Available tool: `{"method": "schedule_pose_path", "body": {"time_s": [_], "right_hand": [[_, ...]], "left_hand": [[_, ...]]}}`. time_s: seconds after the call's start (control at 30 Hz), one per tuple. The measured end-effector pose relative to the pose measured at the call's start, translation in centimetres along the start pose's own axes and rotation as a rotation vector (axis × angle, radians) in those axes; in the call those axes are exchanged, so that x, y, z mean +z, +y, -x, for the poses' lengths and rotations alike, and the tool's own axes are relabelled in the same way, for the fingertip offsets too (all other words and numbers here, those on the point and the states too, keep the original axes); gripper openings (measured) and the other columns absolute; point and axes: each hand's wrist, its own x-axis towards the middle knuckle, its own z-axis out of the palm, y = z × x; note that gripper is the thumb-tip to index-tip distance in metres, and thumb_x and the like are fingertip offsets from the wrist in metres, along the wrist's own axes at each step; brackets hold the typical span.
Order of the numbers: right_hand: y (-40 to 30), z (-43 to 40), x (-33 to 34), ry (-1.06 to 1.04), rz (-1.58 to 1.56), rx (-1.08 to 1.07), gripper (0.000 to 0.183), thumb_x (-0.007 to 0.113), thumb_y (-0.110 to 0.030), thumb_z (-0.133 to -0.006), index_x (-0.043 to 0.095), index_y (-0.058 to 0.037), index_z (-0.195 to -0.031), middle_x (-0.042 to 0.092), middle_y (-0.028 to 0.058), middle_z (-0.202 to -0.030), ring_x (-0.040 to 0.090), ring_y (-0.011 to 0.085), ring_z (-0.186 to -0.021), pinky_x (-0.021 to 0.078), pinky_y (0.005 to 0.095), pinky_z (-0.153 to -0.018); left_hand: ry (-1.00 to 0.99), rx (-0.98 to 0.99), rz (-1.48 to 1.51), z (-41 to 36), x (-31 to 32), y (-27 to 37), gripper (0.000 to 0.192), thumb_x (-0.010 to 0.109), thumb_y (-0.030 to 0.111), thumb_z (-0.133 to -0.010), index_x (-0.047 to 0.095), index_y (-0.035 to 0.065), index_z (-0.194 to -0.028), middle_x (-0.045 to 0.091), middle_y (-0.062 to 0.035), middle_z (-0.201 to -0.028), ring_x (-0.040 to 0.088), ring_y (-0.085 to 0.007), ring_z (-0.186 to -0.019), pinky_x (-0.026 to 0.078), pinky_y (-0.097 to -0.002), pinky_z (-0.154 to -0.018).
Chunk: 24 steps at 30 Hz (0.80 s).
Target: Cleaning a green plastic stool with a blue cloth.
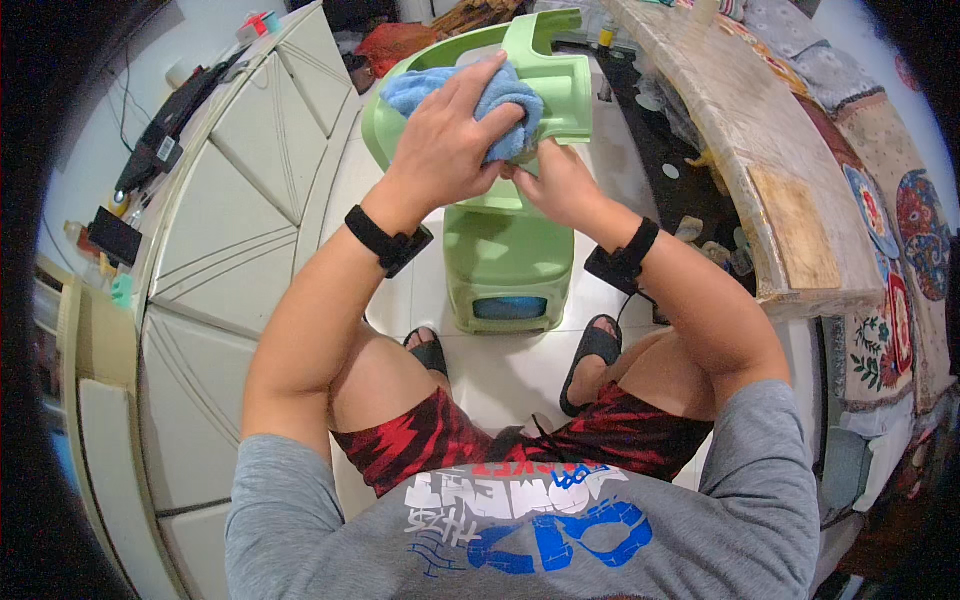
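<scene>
My left hand presses a bunched blue cloth against a light green moulded plastic piece, its thumb and fingers spread around the folds. The plastic piece has a curved rim and a raised, squared end. At its near edge, my right hand grips the plastic just below the cloth; its fingertips are partly hidden. Beneath both hands a green plastic stool stands on the floor between my feet. Something blue shows through the slot in its side.
White drawer fronts line the left side, with a dark device on top. To the right, a table under a clear plastic cover holds a wooden board. Loose items lie beneath it. A red bag sits at the far end.
</scene>
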Motion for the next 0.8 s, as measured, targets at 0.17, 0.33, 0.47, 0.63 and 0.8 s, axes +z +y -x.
{"method": "schedule_pose_path", "body": {"time_s": [0.17, 0.33, 0.47, 0.63, 0.8], "right_hand": [[2.5, -0.8, -1.4, 0.004, 0.062, 0.041, 0.031, 0.074, -0.02, -0.093, 0.063, 0.0035, -0.109, 0.076, 0.019, -0.099, 0.073, 0.036, -0.099, 0.0565, 0.0435, -0.086], [4.2, -1.3, -4.0, -0.081, -0.165, 0.061, 0.018, 0.067, -0.012, -0.096, 0.067, 0.0019, -0.107, 0.077, 0.0121, -0.099, 0.073, 0.0209, -0.096, 0.055, 0.0359, -0.089], [6.2, -2.3, -5.3, -0.084, -0.239, 0.056, 0.023, 0.07, -0.014, -0.092, 0.066, 0.0046, -0.107, 0.077, 0.0126, -0.096, 0.074, 0.0217, -0.094, 0.056, 0.0361, -0.088], [6.9, -2.2, -6.0, 0.018, -0.322, 0.1, 0.031, 0.073, -0.015, -0.092, 0.065, 0.0053, -0.114, 0.076, 0.0148, -0.103, 0.072, 0.0198, -0.096, 0.056, 0.0345, -0.09], [5.0, -1.5, -5.8, -0.062, -0.691, 0.274, 0.038, 0.068, -0.014, -0.098, 0.061, 0.0038, -0.131, 0.073, 0.0133, -0.115, 0.069, 0.0182, -0.104, 0.0541, 0.0328, -0.095]], "left_hand": [[-0.088, -0.076, 0.018, 1.1, 0.2, -1.9, 0.053, 0.077, 0.014, -0.067, 0.064, 0.0125, -0.118, 0.049, -0.0214, -0.152, 0.056, -0.0411, -0.128, 0.044, -0.0495, -0.107], [-0.154, -0.157, -0.115, 2.6, 0.6, -4.6, 0.053, 0.075, 0.018, -0.071, 0.065, 0.0211, -0.122, 0.057, -0.0196, -0.142, 0.054, -0.0389, -0.129, 0.032, -0.0505, -0.112], [-0.17, -0.204, -0.119, 4.9, 1.0, -7.8, 0.054, 0.075, 0.015, -0.07, 0.064, 0.0163, -0.122, 0.058, -0.0195, -0.138, 0.057, -0.0411, -0.124, 0.042, -0.052, -0.105], [-0.22, -0.386, 0.045, 7.1, 1.9, -8.3, 0.052, 0.072, 0.004, -0.071, 0.061, 0.0104, -0.122, 0.056, -0.0211, -0.125, 0.06, -0.0443, -0.112, 0.052, -0.0489, -0.095], [-0.099, -0.386, 0.025, 6.5, 2.1, -7.5, 0.052, 0.075, 0.004, -0.071, 0.06, 0.0089, -0.12, 0.056, -0.022, -0.122, 0.059, -0.0447, -0.112, 0.052, -0.0487, -0.094]]}}
